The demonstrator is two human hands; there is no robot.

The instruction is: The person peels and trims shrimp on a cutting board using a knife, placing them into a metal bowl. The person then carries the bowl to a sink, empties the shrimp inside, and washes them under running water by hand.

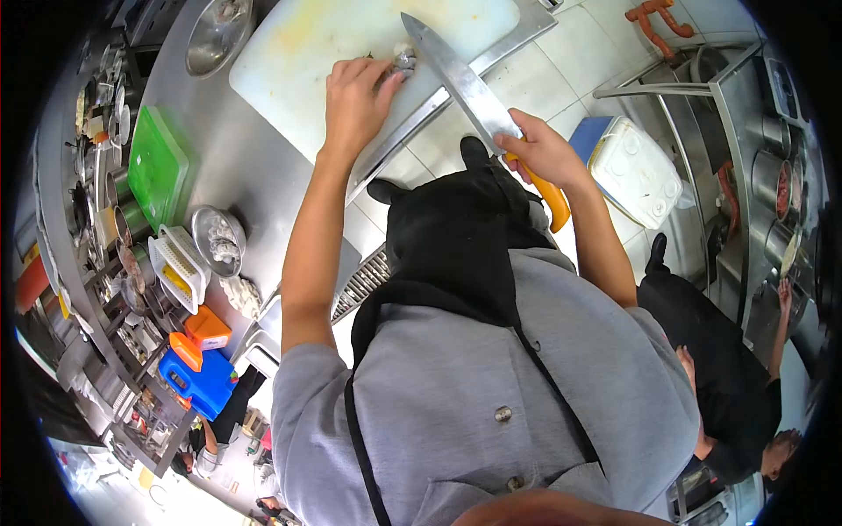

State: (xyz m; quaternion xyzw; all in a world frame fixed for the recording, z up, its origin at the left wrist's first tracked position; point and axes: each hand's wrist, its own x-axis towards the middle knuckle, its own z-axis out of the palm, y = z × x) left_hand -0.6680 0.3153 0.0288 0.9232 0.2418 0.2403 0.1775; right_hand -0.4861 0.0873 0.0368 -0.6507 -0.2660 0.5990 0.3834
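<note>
On the white cutting board (289, 66), my left hand (355, 101) has its fingers curled and its thumb against a small, shiny grey piece of food (404, 60). The food's exact kind is unclear, and my fingers cover part of it. Wrapped round the yellow-orange handle, my right hand (545, 151) grips a large chef's knife (460, 83). The wide blade points up and away from me, its tip over the board to the right of the food.
Left on the steel counter are a metal bowl (219, 39), a green lidded box (158, 167), a bowl of whitish pieces (219, 241) and a white basket (178, 267). A white-lidded cooler (636, 171) stands at right. Another person (719, 351) works behind me at right.
</note>
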